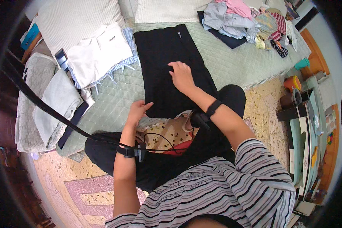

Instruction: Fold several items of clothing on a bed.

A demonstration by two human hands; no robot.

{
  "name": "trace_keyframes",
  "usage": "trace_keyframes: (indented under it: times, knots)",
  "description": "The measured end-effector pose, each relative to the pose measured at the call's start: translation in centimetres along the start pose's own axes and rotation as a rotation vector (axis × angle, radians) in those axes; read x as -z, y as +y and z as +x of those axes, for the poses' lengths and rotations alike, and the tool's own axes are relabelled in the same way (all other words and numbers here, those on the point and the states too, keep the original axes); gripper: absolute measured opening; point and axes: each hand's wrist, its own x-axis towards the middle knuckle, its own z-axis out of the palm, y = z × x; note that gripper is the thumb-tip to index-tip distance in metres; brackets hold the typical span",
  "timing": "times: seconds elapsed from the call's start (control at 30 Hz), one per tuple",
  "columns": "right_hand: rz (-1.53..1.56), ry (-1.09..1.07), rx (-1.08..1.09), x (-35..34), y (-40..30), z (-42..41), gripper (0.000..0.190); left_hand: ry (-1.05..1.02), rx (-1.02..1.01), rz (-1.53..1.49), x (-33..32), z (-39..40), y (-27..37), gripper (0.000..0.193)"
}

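Note:
A black folded garment [168, 48] lies stretched lengthwise on the quilted pale-green sofa cover [225, 62], with a small white mark near its far right corner. Over its middle is my right hand [182, 75], fingers slightly bent and thumb apart, with no cloth bunched in it. At the garment's near left edge, my left hand [138, 111] has its thumb reaching onto the black cloth. Whether its fingers pinch the edge is not clear. Both wrists wear black straps.
To the left, a white shirt [99, 54] bearing writing lies on a blue striped garment [128, 37], beside a phone [61, 58]. Folded pale trousers [58, 105] lie on the sofa's left end. Mixed clothes [230, 22] are heaped at far right. A black cable [59, 116] crosses my left forearm.

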Motion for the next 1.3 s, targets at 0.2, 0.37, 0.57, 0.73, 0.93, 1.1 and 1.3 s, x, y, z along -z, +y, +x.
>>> trace_keyframes:
  times: [0.2, 0.37, 0.57, 0.73, 0.93, 1.1, 1.3]
  knots:
    - [-0.128, -0.047, -0.405, 7.3, 6.1, -4.1, 0.047, 0.028, 0.006, 0.025, -1.0, -0.1, 0.3, 0.020]
    - [0.042, -0.103, -0.497, 6.5, 9.7, -7.7, 0.048, 0.067, -0.231, -0.049, -2.1, 0.9, -1.7, 0.031]
    - [0.478, -0.124, -0.615, 8.0, 9.5, -10.1, 0.035, 0.212, -0.111, -0.129, -3.2, -1.8, 0.5, 0.034]
    - [0.433, -0.302, -0.347, 11.3, 10.5, -11.2, 0.034, 0.056, -0.247, 0.130, 0.7, -2.9, -2.0, 0.035]
    - [-0.165, -0.295, 0.063, 13.1, 10.7, -11.2, 0.056, 0.182, -0.816, 1.137, -1.9, -4.4, 4.7, 0.067]
    - [-0.182, -0.421, 0.321, 12.4, 11.4, -9.7, 0.074, 0.014, -0.856, 1.214, -1.7, -2.4, 3.8, 0.070]
    - [-0.005, -0.612, 0.262, 14.7, 11.8, -8.6, 0.065, -0.043, -0.844, 1.031, -0.1, -3.1, 5.0, 0.062]
